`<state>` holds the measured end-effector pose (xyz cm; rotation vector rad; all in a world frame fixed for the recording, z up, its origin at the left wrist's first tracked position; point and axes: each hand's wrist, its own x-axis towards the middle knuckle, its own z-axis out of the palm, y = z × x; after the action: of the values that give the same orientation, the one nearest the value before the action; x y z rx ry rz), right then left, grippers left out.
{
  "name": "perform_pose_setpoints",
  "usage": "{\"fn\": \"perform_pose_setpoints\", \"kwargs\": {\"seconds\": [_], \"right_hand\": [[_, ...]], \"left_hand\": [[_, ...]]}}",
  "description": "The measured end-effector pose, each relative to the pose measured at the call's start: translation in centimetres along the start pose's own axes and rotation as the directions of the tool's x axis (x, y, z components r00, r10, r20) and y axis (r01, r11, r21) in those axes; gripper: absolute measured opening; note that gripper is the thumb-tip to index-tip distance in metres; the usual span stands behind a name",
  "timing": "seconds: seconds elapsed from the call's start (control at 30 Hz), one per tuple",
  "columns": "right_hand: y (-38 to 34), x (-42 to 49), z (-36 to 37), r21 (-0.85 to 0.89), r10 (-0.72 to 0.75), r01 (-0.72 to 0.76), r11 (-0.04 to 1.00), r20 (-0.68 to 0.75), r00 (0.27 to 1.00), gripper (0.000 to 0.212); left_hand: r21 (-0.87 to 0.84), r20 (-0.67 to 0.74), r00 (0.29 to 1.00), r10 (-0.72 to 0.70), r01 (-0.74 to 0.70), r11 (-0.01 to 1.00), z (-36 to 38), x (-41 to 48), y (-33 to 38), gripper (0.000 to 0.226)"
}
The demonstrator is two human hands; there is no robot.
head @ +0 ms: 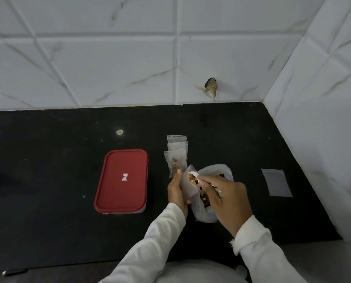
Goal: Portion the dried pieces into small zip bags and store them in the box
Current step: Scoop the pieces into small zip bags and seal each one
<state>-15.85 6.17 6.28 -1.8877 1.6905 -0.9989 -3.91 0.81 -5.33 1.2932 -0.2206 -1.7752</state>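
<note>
My left hand (177,189) pinches an open zip bag (188,185); right hand (226,203) grips a spoon (194,175) of brown-yellow dried pieces (191,178). Red-lidded box (121,180) shut at nine o'clock.

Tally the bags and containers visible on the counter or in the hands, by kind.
Small zip bags lying filled in a row: 3
Small zip bag being filled, held in the left hand: 1
Empty zip bag lying flat at the right: 1
Large open bag of dried pieces: 1
Box with red lid, closed: 1
Total: 7
The right hand holds a white spoon at the open bag.
</note>
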Motion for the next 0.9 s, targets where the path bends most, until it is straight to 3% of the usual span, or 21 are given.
{"fn": "perform_pose_setpoints", "kwargs": {"seconds": [0.13,0.4,0.67,0.77,0.9], "right_hand": [[0.1,0.4,0.3,-0.076,-0.127,0.13,0.989,0.04,0.991,0.032],[0.3,0.1,0.5,-0.074,-0.204,0.206,0.976,0.037,0.978,0.042],[2.6,0.2,-1.4,0.131,0.074,-0.055,0.99,-0.147,0.986,0.012],[5.5,-0.3,-1.8,0.058,0.222,-0.219,0.974,-0.049,0.974,0.022],[8.2,-1.5,-0.2,-0.052,0.282,-0.277,0.959,0.131,0.95,0.013]], "left_hand": [[-0.045,0.03,0.999,-0.022,0.023,0.999,0.4,-0.6,0.1,0.057],[-0.096,0.048,0.997,-0.062,0.067,0.993,0.0,-0.7,0.0,0.057],[-0.129,0.003,0.993,-0.116,0.115,0.985,0.0,-1.4,0.6,0.044],[-0.136,-0.005,0.989,-0.147,0.145,0.98,-0.4,-1.4,0.3,0.041],[-0.126,-0.004,0.982,-0.19,0.188,0.974,-0.5,-1.5,0.0,0.038]]}}
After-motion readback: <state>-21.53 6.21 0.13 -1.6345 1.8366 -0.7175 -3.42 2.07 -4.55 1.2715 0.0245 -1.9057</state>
